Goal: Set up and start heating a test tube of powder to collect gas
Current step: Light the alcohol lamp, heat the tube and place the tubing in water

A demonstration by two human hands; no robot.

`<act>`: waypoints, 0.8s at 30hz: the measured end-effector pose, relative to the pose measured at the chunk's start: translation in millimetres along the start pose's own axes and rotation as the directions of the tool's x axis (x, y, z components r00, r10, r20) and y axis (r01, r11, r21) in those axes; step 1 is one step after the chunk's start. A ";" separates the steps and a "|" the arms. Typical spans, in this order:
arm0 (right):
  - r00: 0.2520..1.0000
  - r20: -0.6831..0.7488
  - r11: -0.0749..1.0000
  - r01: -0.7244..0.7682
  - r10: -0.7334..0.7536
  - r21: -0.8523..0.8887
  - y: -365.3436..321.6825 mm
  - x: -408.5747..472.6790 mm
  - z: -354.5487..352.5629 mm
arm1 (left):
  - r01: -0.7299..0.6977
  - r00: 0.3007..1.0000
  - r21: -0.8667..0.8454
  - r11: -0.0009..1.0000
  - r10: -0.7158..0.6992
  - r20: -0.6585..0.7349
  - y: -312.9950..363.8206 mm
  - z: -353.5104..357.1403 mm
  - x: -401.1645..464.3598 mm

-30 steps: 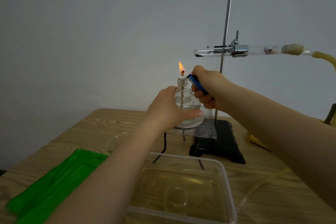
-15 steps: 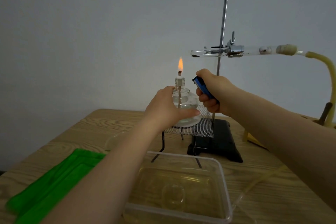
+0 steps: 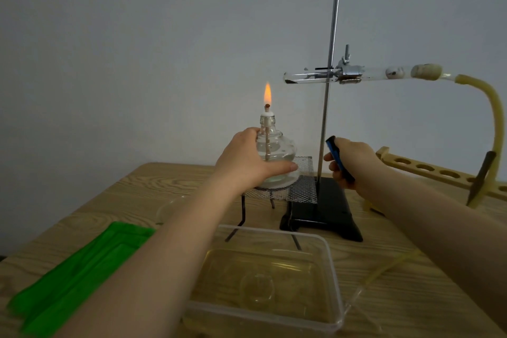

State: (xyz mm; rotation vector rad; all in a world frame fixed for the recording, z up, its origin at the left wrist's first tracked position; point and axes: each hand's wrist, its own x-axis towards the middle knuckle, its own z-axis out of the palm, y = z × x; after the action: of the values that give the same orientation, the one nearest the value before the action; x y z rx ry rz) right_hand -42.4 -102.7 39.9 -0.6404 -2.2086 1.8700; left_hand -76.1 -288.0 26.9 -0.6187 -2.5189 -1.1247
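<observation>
Starting at the left, a green tray lay flat on the bench, with a clear plastic tub just beside it toward the middle. The left hand curled its fingers round the glass body of the alcohol lamp, which stood on a wire gauze atop a tripod; its flame was burning. Lighting therefore looked done. To the right rose the retort stand, its clamp holding the test tube nearly level, dark powder near the closed left end, a stopper and yellowish hose at the right. The flame sat left of and below the tube, apart from it, so heating had probably not begun. The right hand gripped a blue lighter beside the rod, above the black base. A wooden rack stood farthest right. Left, by judgement: putting the lighter down and shifting the lamp under the powder.
</observation>
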 end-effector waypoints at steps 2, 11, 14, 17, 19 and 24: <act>0.999 -0.032 0.993 -0.023 0.020 -0.116 10.6 11.7 0.1 | -0.002 1.000 0.001 1.000 0.002 -0.001 0.7 -0.2 -0.4; 0.977 0.162 0.626 0.215 -0.142 -0.749 68.1 43.3 -0.6 | 0.015 1.000 0.015 1.000 -0.015 -0.002 1.6 -0.4 -0.1; 0.957 0.199 0.537 0.282 -0.209 -0.795 78.7 44.3 2.2 | 0.018 1.000 0.026 0.999 -0.018 -0.009 1.8 -1.1 -1.0; 0.945 0.198 0.562 0.314 -0.260 -0.765 85.7 45.2 4.4 | 0.015 1.000 0.029 0.999 -0.015 -0.007 3.1 -1.0 -2.2; 0.936 0.203 0.583 0.338 -0.286 -0.739 90.2 47.0 6.4 | 0.015 1.000 0.025 1.000 -0.015 -0.005 4.3 -1.3 -2.7; 0.934 0.221 0.612 0.351 -0.279 -0.709 95.3 50.5 11.3 | 0.015 1.000 0.031 0.999 -0.015 -0.002 4.2 -1.4 -2.9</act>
State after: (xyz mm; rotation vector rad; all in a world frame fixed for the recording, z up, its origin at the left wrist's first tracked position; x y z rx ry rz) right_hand -72.1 -79.8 -61.9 -0.2128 -2.8911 0.7757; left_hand -71.4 -287.3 29.1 -0.5908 -2.5388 -1.0884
